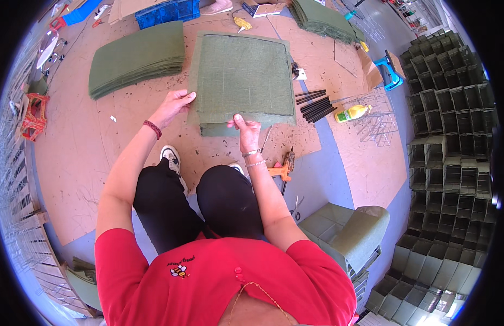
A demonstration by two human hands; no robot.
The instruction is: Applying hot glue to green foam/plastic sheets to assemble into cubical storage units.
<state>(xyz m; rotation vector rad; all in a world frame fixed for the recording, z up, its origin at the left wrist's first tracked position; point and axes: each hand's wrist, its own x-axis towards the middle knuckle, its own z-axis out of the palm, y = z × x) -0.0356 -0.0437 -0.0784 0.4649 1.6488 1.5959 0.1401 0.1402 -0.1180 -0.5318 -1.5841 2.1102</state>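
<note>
A square green fabric sheet [243, 76] with dark lines along its edges lies in front of me, slightly askew on more green fabric [222, 130] that shows below its near edge. My left hand [175, 106] pinches the sheet's left edge, thumb on top and fingers mostly hidden beneath. At the near edge, right of the middle, my right hand [246, 133] grips the fabric between thumb and curled fingers. An orange glue gun [283, 168] lies on the floor to the right of my right wrist.
Green fabric stacks lie at left [138, 57] and far right [325, 22]. Black sticks [317, 108], a yellow bottle [352, 113] and a wire grid [378, 119] lie rightward. Scissors [297, 207] sit near a fabric-covered frame [344, 233]. Green boxes [444, 168] are piled along the right.
</note>
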